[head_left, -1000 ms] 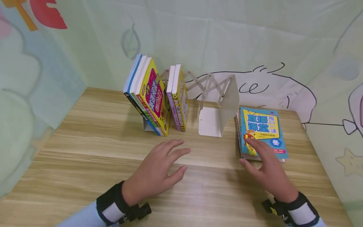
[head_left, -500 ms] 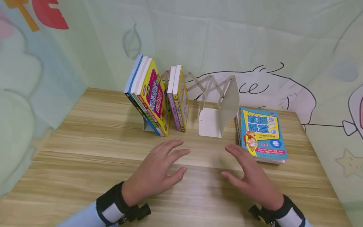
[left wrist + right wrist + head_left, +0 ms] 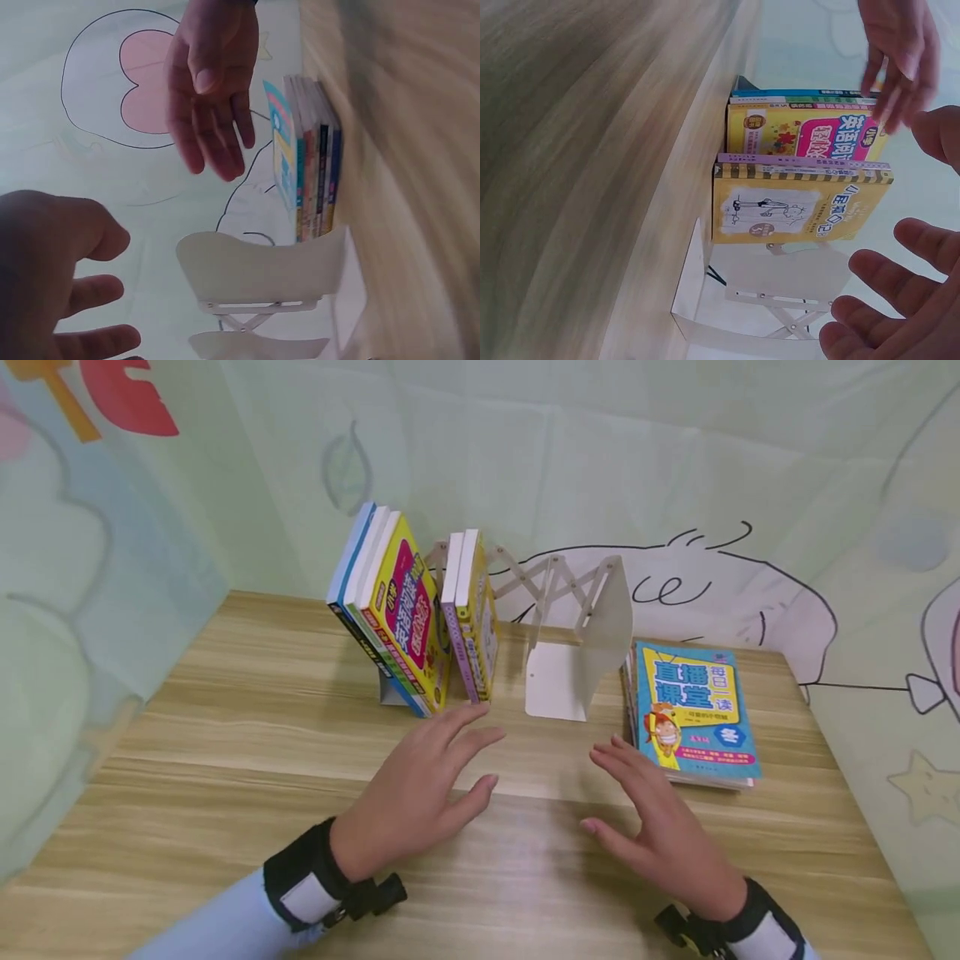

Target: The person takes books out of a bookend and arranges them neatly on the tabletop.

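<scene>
At near centre: left hand [image 3: 412,797] and right hand [image 3: 663,835] held nothing, fingers loosely extended. Far left: tilted books [image 3: 411,618] in a rack [image 3: 609,618], which a left-hand knock risked toppling. Far right: book stack [image 3: 697,714], where nudging risked slippage.

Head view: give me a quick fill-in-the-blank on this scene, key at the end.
1. The flat stack lies on the person's ____ side of the white rack.
2. The top book there has a mostly ____ cover.
3. The stripe-spined yellow book stands beside one with a ____ spine.
4. The left hand and right hand hold ____.

right; blue; purple; nothing
</scene>
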The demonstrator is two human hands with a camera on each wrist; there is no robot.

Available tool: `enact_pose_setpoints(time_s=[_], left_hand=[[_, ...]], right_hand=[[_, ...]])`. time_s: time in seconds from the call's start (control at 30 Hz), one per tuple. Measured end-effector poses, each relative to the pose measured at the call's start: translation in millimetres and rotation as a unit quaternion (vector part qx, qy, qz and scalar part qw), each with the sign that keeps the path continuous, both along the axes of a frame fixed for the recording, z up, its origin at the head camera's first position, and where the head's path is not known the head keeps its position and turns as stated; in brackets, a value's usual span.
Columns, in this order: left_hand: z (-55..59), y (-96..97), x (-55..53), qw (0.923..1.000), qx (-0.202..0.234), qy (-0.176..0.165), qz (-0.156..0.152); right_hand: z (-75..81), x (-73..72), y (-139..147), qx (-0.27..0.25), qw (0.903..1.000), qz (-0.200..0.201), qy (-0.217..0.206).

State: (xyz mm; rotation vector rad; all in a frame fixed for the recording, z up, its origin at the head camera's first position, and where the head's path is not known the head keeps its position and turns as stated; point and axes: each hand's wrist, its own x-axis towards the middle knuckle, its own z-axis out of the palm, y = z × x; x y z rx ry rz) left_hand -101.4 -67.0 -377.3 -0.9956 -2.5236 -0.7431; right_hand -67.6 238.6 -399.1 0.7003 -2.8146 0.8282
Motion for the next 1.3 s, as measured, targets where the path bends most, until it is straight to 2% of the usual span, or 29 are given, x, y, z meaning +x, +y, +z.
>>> enact_pose_setpoints(time_s=[0.17, 0.3, 0.47, 0.6, 0.77, 0.9, 1.03, 1.13, 1.3], left_hand=[[16.2, 6.3, -16.6, 0.9985, -0.006, 0.051, 0.016], [28.4, 9.8, -35.9, 0.9963, -0.001, 0.074, 0.044], [35.9, 11.9, -60.7, 0.9916, -0.005, 0.104, 0.076], [38.6, 12.4, -76.2, 0.9897, -0.012, 0.107, 0.095], [38.4, 16.7, -91.4, 0.9886, -0.030, 0.080, 0.124], [35.6, 19.7, -97.2, 0.9858, -0.041, 0.078, 0.142], [32.8, 19.6, -97.5, 0.9826, -0.025, 0.098, 0.156], [31.7, 19.0, -95.2, 0.9820, -0.007, 0.119, 0.146], [31.0, 20.2, -88.7, 0.9826, 0.013, 0.147, 0.113]], right_hand=[[-3.0, 1.9, 0, 0.005, 0.9999, 0.006, -0.014], [-4.5, 2.5, 1, 0.010, 0.9998, 0.015, 0.003], [-5.6, 2.5, 4, 0.007, 0.9995, 0.023, 0.021], [-6.1, 2.8, 6, 0.010, 0.9995, 0.023, 0.021], [-6.2, 3.7, 8, 0.018, 0.9997, 0.017, -0.001], [-7.1, 4.5, 9, 0.022, 0.9993, 0.007, -0.029], [-9.4, 4.3, 9, 0.024, 0.9993, 0.002, -0.029], [-10.5, 4.3, 9, 0.026, 0.9993, 0.001, -0.026], [-11.4, 4.5, 9, 0.023, 0.9992, -0.002, -0.033]])
